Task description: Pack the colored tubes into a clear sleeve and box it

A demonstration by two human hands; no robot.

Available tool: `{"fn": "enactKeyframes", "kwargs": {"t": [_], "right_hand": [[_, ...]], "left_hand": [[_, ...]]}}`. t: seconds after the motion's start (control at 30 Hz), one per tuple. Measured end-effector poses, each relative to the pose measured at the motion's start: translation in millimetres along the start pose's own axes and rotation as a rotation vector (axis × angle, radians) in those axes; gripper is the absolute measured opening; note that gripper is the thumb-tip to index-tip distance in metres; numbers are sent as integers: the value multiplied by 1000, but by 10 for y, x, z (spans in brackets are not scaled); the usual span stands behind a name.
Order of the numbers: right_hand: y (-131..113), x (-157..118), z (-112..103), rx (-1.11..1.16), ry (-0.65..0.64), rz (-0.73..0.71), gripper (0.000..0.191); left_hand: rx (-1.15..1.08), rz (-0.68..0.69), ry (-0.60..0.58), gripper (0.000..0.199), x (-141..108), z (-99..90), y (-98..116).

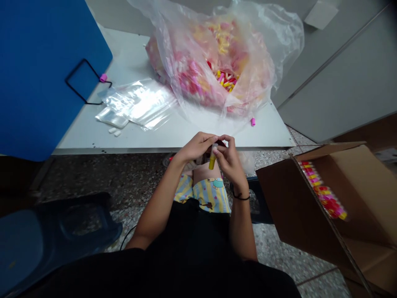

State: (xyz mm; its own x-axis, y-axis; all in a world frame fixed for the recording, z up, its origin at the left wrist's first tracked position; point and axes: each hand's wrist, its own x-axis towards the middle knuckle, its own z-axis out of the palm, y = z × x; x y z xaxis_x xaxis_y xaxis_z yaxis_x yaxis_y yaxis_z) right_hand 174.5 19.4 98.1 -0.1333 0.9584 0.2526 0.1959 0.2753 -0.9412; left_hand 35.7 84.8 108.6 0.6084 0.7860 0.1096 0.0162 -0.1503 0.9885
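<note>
Fingers (217,153) of the right hand (230,164) were closed in a narrow pinch on a small two-tone plastic tube (212,160), cloudy white above and yellow below. It hung almost upright above the lap, just off the front edge of the long white bench (155,141). The left hand (198,145) curled in close, its fingertips meeting the right hand's beside the tube's top; whether they gripped anything, I couldn't tell. Something dark red between the hands was too hidden to name.

I'd have judged the tube very light and fairly stiff, hardly fragile, but smooth and round enough to roll out of a careless pinch. Its middle looked the surest place to take hold. It was slim and straight, the yellow end pointing down, with a soft shine.

Behind it sagged a big clear plastic bag (198,89) full of red, pink, yellow and white pieces. Flat transparent bags (144,103) lay to its left, and a tiny pink cylinder (253,121) sat near the bench's right end.
</note>
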Motion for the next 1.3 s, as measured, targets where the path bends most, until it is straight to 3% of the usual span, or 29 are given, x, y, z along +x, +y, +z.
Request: {"fn": "enactKeyframes", "kwargs": {"t": [0.2,0.4,0.47,0.6,0.67,0.8,0.87,1.03,1.13,1.23,1.3], "right_hand": [[-14,12,35,106,133,11,30],[-104,14,-97,126,574,-176,16],[-80,-6,-163,68,645,-185,15],[46,-29,-212,-56,596,-102,18],[112,-20,-176,-139,473,-46,26],[193,12,-23,-214,108,38,47],[211,22,57,-200,27,32,52],[260,4,130,-136,122,42,40],[340,-53,80,-39,218,144,31],[454,-140,17,109,314,279,27],[523,-201,-6,186,337,355,28]], "left_hand": [[-128,-43,-16,29,30,-2,-34],[-204,-46,113,28,54,-37,-117],[-242,-44,169,31,46,-49,-116],[-354,-21,275,37,-5,-87,-10],[-405,4,329,39,-40,-114,81],[-513,96,503,40,-77,-153,221],[-567,138,603,39,-66,-144,235],[-564,153,708,40,0,-37,175],[-464,98,585,35,32,42,102],[-328,-41,415,28,67,109,-4],[-277,-118,389,25,94,144,-78]]}}
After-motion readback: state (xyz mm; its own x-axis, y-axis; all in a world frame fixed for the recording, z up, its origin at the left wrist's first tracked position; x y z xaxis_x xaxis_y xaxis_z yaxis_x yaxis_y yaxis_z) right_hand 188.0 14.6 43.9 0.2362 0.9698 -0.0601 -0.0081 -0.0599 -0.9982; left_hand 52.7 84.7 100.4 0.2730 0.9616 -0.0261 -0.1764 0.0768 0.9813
